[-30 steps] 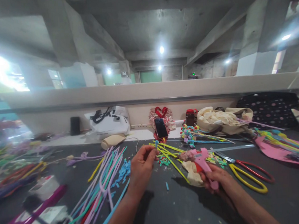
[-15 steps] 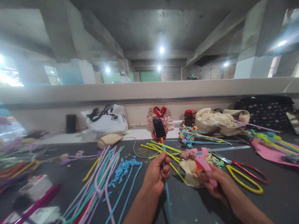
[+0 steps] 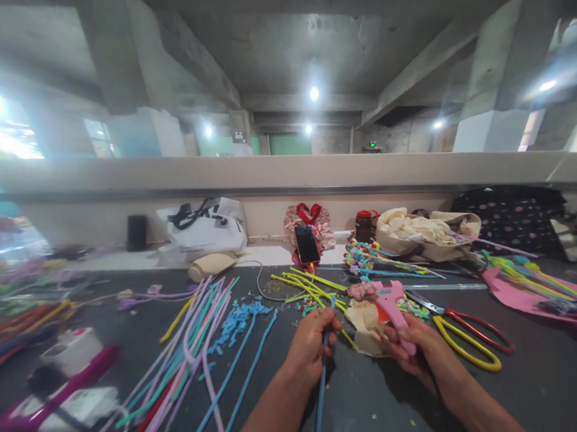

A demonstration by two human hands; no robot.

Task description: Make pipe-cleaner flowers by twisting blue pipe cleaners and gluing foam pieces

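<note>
A blue pipe cleaner (image 3: 320, 394) is pinched in my left hand (image 3: 312, 342), its short tip showing above the fingers and its long end hanging toward me. My right hand (image 3: 418, 345) is wrapped round the handle of a pink glue gun (image 3: 391, 301), whose nozzle end, crusted with lumpy pinkish stuff, points left toward my left hand. Below the nozzle lies a crumpled beige scrap (image 3: 366, 333) on the dark table. Yellow-green pipe cleaners (image 3: 318, 281) lie just beyond my left hand, beside small red and green bits (image 3: 307, 305).
Scissors (image 3: 457, 326) with red and yellow handles lie right of my right hand. Cut blue pieces (image 3: 237, 323) and long pastel pipe cleaners (image 3: 192, 356) cover the left. A phone (image 3: 307, 244) leans at the back. White plugs (image 3: 78, 405) and a purple tool (image 3: 57, 394) sit front left.
My left hand has lowered slightly with the blue pipe cleaner, and the strand's hanging end has swung left. The glue gun stays in my right hand, nearly unmoved.
</note>
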